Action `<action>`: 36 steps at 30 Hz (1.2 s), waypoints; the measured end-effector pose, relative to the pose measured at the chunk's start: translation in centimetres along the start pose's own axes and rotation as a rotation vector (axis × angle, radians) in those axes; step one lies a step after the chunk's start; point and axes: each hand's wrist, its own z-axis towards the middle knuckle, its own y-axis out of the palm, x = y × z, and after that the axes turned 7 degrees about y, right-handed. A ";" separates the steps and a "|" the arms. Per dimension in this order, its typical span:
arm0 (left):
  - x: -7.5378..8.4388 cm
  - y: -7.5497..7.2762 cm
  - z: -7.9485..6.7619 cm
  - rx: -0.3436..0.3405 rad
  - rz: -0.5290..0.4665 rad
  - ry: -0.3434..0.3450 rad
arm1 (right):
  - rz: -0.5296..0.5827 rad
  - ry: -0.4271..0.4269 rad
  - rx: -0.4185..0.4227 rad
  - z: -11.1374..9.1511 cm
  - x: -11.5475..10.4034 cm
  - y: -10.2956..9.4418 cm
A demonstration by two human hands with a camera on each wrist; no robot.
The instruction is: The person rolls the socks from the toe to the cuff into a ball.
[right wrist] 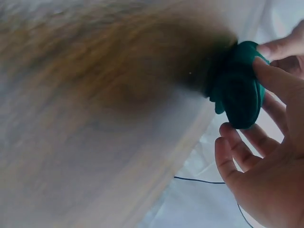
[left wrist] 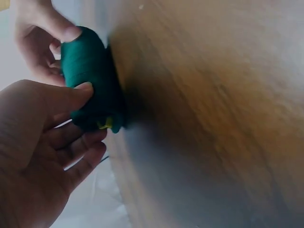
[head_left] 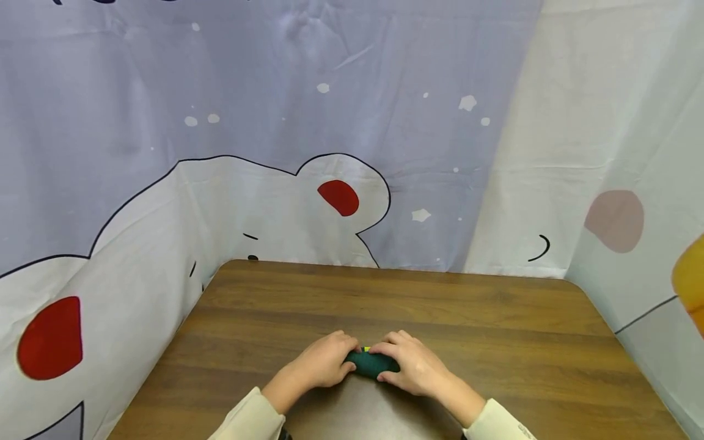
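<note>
A dark green rolled cloth (head_left: 373, 365) lies on the table near its front, its length running from hand to hand. My left hand (head_left: 323, 360) grips the left end, thumb on the near side and fingers over the far side. At the right end my right hand (head_left: 416, 366) holds it the same way. The left wrist view shows a small yellow patch (left wrist: 106, 123) at the end of the roll (left wrist: 85, 64). Spiral folds show at the other end of the cloth (right wrist: 243, 97) in the right wrist view. Its underside is hidden.
The brown wooden table (head_left: 484, 318) has rounded far corners. Behind it hangs a printed fabric backdrop (head_left: 264, 110) with cartoon shapes, and more of this fabric stands along the left and right sides.
</note>
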 end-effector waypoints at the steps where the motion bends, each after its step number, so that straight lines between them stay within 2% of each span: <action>1: 0.0 0.0 0.0 -0.008 -0.011 -0.006 | -0.019 -0.006 -0.002 -0.1 0.0 0.1; 6: -0.3 -0.1 0.1 -0.031 -0.063 -0.041 | -0.046 -0.014 0.002 -0.1 -0.1 0.4; 8: -0.3 -0.1 0.0 -0.023 -0.056 -0.034 | -0.044 -0.014 0.005 0.0 0.0 0.5; 16: 0.1 0.1 -0.1 0.006 0.097 0.034 | -0.059 -0.018 0.015 0.4 0.2 0.6; 20: 0.2 0.4 -0.2 -0.002 0.134 0.029 | -0.033 0.002 -0.027 0.9 0.4 0.7; 27: 0.2 0.8 0.0 0.036 0.256 0.051 | 0.078 0.071 -0.110 1.5 1.0 0.4; 31: 0.0 0.9 0.3 0.030 0.288 0.062 | 0.088 0.077 -0.109 1.6 1.2 0.2; 36: -0.2 0.8 0.6 0.016 0.259 0.048 | 0.008 0.041 -0.057 1.7 0.9 0.2</action>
